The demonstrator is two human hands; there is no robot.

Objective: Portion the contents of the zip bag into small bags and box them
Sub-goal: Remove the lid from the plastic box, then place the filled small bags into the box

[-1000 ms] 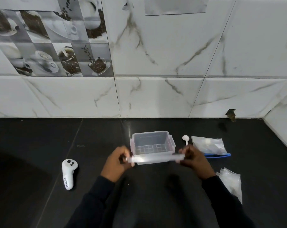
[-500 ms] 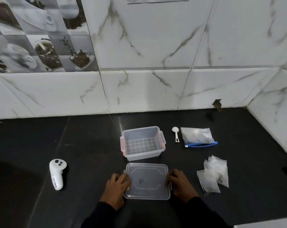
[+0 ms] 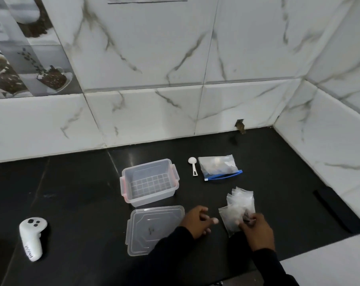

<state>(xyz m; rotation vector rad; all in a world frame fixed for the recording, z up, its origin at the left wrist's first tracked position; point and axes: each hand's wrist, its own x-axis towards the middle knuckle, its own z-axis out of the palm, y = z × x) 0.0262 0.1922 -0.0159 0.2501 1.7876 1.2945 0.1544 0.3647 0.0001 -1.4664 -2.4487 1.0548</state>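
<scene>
A clear plastic box stands empty on the black counter, its lid lying flat just in front of it. The zip bag with a blue seal and pale contents lies behind and to the right, a white scoop beside it. Several small clear bags form a loose pile at the right. My right hand pinches the nearest small bag at its lower edge. My left hand hovers between the lid and the pile, fingers loosely curled, holding nothing.
A white handheld controller lies at the front left of the counter. Marble-tiled walls close off the back and the right side. A dark flat strip lies near the right wall.
Both hands have let go of the lid, which now rests on the counter. They have moved right, and my right hand has taken hold of a small bag.
</scene>
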